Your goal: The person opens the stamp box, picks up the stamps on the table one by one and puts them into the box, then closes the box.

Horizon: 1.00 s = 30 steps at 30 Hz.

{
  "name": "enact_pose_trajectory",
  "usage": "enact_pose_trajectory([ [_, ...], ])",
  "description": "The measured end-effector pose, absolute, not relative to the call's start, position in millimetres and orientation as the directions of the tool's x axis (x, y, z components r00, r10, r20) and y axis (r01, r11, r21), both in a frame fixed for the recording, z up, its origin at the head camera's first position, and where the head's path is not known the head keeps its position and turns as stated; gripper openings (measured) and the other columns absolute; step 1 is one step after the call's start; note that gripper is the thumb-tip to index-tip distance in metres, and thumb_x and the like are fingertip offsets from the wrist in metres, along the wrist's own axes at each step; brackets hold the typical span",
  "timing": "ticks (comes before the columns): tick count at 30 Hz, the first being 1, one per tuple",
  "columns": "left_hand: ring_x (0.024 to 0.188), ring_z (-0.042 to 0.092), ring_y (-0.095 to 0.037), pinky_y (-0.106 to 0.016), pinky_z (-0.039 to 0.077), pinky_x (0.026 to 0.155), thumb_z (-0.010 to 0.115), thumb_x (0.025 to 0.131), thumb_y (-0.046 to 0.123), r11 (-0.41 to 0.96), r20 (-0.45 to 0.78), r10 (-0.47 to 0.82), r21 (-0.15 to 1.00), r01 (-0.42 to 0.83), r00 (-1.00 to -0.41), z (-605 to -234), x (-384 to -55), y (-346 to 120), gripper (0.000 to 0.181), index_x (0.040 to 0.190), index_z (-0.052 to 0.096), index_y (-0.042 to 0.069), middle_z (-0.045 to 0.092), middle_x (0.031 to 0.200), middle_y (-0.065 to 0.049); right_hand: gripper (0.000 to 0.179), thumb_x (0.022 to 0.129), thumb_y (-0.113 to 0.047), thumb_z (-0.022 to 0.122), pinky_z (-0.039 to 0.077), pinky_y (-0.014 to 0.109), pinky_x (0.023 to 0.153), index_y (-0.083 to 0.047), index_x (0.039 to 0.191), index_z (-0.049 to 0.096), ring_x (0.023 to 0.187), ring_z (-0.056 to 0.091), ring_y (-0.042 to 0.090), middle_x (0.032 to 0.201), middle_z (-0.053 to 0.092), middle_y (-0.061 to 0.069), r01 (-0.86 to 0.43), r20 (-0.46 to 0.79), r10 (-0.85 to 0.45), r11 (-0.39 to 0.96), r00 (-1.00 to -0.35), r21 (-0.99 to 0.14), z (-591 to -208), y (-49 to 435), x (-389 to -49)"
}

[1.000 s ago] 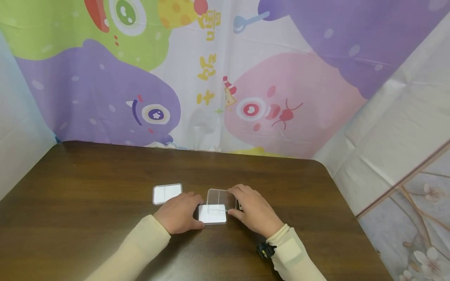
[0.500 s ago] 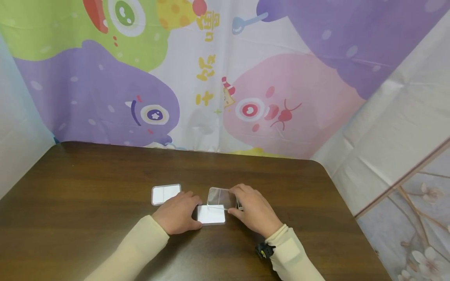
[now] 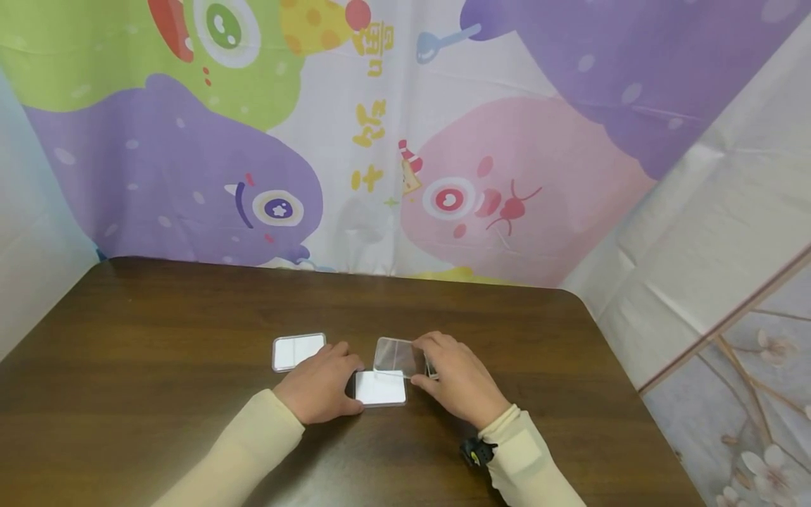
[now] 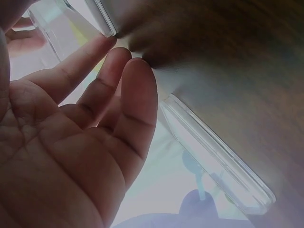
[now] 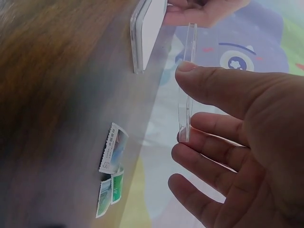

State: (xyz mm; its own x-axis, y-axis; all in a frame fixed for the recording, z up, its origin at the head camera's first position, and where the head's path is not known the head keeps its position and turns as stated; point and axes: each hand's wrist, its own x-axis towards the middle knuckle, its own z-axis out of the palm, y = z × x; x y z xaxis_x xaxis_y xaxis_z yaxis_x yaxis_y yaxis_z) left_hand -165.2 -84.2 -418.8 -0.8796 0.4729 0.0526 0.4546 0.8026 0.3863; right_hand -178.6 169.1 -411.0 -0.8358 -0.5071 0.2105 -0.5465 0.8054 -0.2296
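My left hand [image 3: 319, 386] grips the left side of a flat clear case with a white insert [image 3: 380, 389], lying on the table. My right hand [image 3: 461, 384] pinches a clear plastic lid [image 3: 398, 355] between thumb and fingers. It is tilted above the table, just behind the case and partly over its rear edge. In the right wrist view the lid [image 5: 191, 45] stands edge-on, apart from the case [image 5: 142, 40]. Several small postage stamps [image 5: 114, 149] lie on the table below my right hand; the head view nearly hides them.
A second clear case with a white insert [image 3: 296, 352] lies behind my left hand, and shows in the left wrist view as a closed-looking case [image 4: 213, 156]. The brown wooden table [image 3: 190, 310] meets a cartoon-printed cloth [image 3: 361, 232] at the back.
The lid in my right hand has risen slightly and tilted away from the case since one second ago. My left hand keeps its hold on the case.
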Motion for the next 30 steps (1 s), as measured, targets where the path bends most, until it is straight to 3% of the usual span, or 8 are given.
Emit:
enact_pose_trajectory([
  [9, 0.101, 0.061, -0.031, -0.046, 0.05, 0.089, 0.09, 0.075, 0.029, 0.807, 0.056, 0.468, 0.38, 0.452, -0.882, -420, -167, -83, 0.058, 0.12, 0.068, 0.0, 0.063, 0.106, -0.011, 0.048, 0.088, -0.028, 0.085, 0.052, 0.046, 0.098, -0.006, 0.128, 0.067, 0.112, 0.064, 0.023, 0.128, 0.066, 0.006, -0.528, 0.221, -0.484, 0.817, -0.846, -0.233, -410, 174, -183],
  [19, 0.085, 0.057, -0.02, -0.041, 0.05, 0.077, 0.089, 0.075, 0.025, 0.788, 0.085, 0.492, 0.378, 0.485, -0.866, -422, -166, -84, 0.047, 0.112, 0.071, 0.002, 0.061, 0.095, -0.004, 0.048, 0.087, -0.028, 0.085, 0.051, 0.046, 0.097, -0.006, 0.126, 0.068, 0.111, 0.065, 0.024, 0.125, 0.068, 0.007, -0.516, 0.236, -0.467, 0.826, -0.852, -0.229, -411, 177, -185],
  [30, 0.089, 0.058, -0.024, -0.043, 0.05, 0.081, 0.088, 0.076, 0.025, 0.8, 0.063, 0.48, 0.379, 0.466, -0.875, -421, -167, -83, 0.046, 0.111, 0.071, 0.001, 0.063, 0.098, -0.007, 0.047, 0.087, -0.026, 0.086, 0.051, 0.049, 0.098, -0.006, 0.127, 0.069, 0.111, 0.065, 0.026, 0.126, 0.068, 0.007, -0.465, 0.235, -0.413, 0.85, -0.88, -0.248, -408, 184, -186],
])
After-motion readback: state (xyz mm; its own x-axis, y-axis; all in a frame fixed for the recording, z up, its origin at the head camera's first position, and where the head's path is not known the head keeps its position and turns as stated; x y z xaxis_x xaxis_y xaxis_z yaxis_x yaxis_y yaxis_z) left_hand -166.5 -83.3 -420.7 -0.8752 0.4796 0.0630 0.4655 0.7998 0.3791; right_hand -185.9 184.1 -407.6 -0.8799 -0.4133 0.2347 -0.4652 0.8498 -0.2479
